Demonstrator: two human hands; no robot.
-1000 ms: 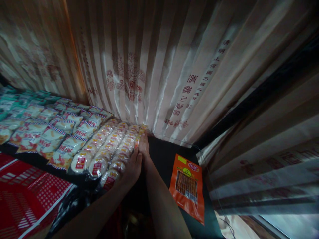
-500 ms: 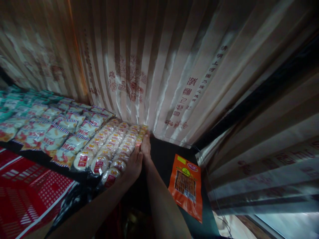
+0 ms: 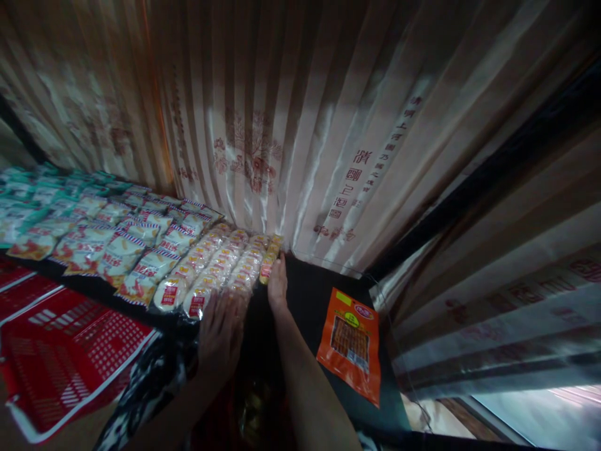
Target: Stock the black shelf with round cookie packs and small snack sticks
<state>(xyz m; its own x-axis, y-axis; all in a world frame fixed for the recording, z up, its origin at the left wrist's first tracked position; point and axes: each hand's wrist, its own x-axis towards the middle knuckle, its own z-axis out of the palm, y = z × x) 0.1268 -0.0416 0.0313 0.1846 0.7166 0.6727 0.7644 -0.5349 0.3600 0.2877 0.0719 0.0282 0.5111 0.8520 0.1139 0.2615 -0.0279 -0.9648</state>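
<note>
My left hand (image 3: 220,329) lies with its fingers stretched over the near end of a row of round white snack packs (image 3: 241,269) in clear wrap. My right hand (image 3: 278,282) is held on edge, fingers straight, beside a short row of small yellow packs (image 3: 269,260). Its fingers appear to touch the side of that row; neither hand grasps anything. More round packs (image 3: 197,302) with red labels lie in rows to the left of my left hand, their rows running back toward the curtain.
White snack bags (image 3: 148,274) with striped edges and green bags (image 3: 19,216) fill the left of the dark table (image 3: 303,300). An orange snack pouch (image 3: 351,344) lies on the right. A red basket (image 3: 75,344) is at the lower left. A pleated curtain (image 3: 310,125) stands behind.
My left hand has drawn back toward me, from beside the yellow packs onto the near end of the round packs' row. My right hand stays by the yellow packs. The view has shifted slightly.
</note>
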